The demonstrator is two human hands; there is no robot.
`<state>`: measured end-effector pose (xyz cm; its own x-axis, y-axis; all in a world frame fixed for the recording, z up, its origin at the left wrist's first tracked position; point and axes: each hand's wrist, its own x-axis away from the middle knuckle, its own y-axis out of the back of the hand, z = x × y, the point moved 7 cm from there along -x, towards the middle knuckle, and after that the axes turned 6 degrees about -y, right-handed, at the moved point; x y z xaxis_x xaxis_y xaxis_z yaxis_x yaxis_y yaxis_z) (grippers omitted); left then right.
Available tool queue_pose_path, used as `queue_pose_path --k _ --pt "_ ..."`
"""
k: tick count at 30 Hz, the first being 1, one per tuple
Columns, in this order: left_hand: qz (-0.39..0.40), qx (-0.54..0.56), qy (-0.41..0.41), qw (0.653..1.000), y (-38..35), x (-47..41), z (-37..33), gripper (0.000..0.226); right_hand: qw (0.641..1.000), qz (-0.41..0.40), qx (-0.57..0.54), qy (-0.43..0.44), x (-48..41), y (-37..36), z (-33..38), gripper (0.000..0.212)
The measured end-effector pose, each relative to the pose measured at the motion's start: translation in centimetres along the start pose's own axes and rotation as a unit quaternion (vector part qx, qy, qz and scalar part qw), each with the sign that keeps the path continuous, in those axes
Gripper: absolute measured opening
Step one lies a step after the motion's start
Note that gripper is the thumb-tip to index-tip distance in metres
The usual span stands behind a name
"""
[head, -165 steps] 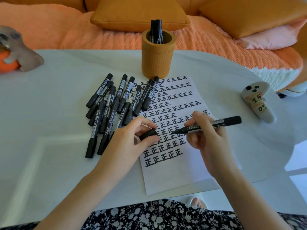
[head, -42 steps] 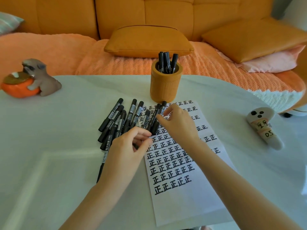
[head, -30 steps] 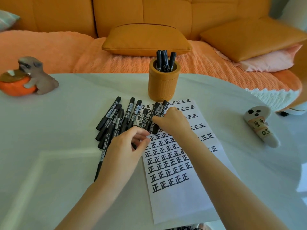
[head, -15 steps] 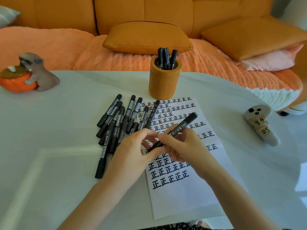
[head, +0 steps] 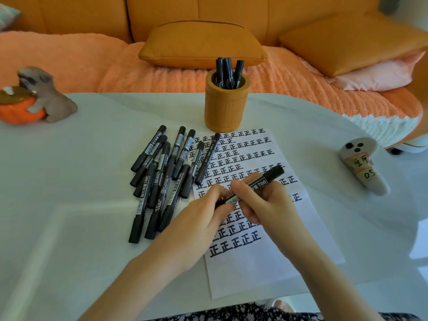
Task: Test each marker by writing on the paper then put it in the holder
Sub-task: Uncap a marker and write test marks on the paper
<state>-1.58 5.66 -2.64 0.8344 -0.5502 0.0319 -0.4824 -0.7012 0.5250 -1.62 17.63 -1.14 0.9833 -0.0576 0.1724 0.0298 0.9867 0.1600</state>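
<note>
The person holds one black marker (head: pixel 266 179) in both hands just above the paper (head: pixel 266 269), right of the frame's middle. Its long axis slants from lower left to upper right. The upper-right end points toward the right side of the frame and sticks out free past the fingers. The lower-left end is hidden under fingertips, so whether the cap is on cannot be told.

The right hand (head: pixel 266 205) has its fingers curled round the barrel, with the printed label showing above the knuckles. The left hand (head: pixel 194 225) comes in from the lower left, and its fingertips pinch the marker's lower-left end.

The paper lies flat on the white table (head: pixel 69 181), covered in rows of black written characters down to a blank lower part. Left of it is a loose pile of markers (head: pixel 162 177), overlapping one another and mostly pointing up and slightly right. The rightmost ones lie over the paper's left edge.

The orange holder (head: pixel 225 110) stands upright at the paper's top edge, in the upper middle of the frame. Several markers (head: pixel 228 70) stand in it, leaning a little apart.

A grey animal figurine (head: pixel 46 96) leans on an orange bowl (head: pixel 18 112) at the upper left. A white ghost-shaped thing (head: pixel 361 167) with handwritten labels lies at the right, well apart from the paper.
</note>
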Motion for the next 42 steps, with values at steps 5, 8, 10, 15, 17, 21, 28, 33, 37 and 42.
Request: queue_pose_path --k 5,8,10,15,17,21,28,33,37,42 --pt "-0.008 0.012 -0.019 1.000 0.1 0.2 -0.7 0.022 1.000 0.008 -0.025 0.007 0.1 -0.2 0.3 0.036" --pt "-0.016 0.022 -0.023 0.999 0.4 0.3 -1.2 0.019 0.999 0.016 -0.035 0.004 0.1 -0.3 0.2 0.035" --pt "-0.016 0.036 -0.026 0.999 0.5 0.3 -1.5 0.018 0.999 0.023 -0.045 0.003 0.2 -0.4 0.1 0.035" --pt "-0.023 0.068 -0.027 0.997 0.6 0.4 -1.5 0.027 0.999 0.028 -0.033 0.020 0.4 -0.2 0.6 0.038" --pt "-0.016 0.072 -0.027 0.997 0.3 0.5 -1.5 0.026 0.999 0.021 -0.038 0.023 0.5 0.0 0.6 0.037" --pt "0.007 0.050 -0.026 0.998 -0.2 0.3 -1.3 0.026 0.997 -0.022 -0.068 0.009 0.6 0.7 0.0 0.031" --pt "0.002 0.060 0.012 0.998 0.1 0.8 0.1 0.020 0.980 -0.104 -0.167 0.004 0.8 5.0 -0.8 0.020" --pt "-0.006 0.011 0.010 1.000 0.3 0.4 0.9 0.027 0.987 -0.105 -0.121 0.006 1.3 6.2 -1.2 0.021" --pt "-0.073 -0.008 0.007 0.997 1.5 0.3 1.1 0.028 0.991 -0.123 -0.058 -0.015 1.8 6.3 -2.5 0.031" --pt "-0.107 -0.014 0.013 0.994 1.9 0.3 1.5 0.026 0.985 -0.169 -0.026 -0.029 2.6 6.5 -4.0 0.037"
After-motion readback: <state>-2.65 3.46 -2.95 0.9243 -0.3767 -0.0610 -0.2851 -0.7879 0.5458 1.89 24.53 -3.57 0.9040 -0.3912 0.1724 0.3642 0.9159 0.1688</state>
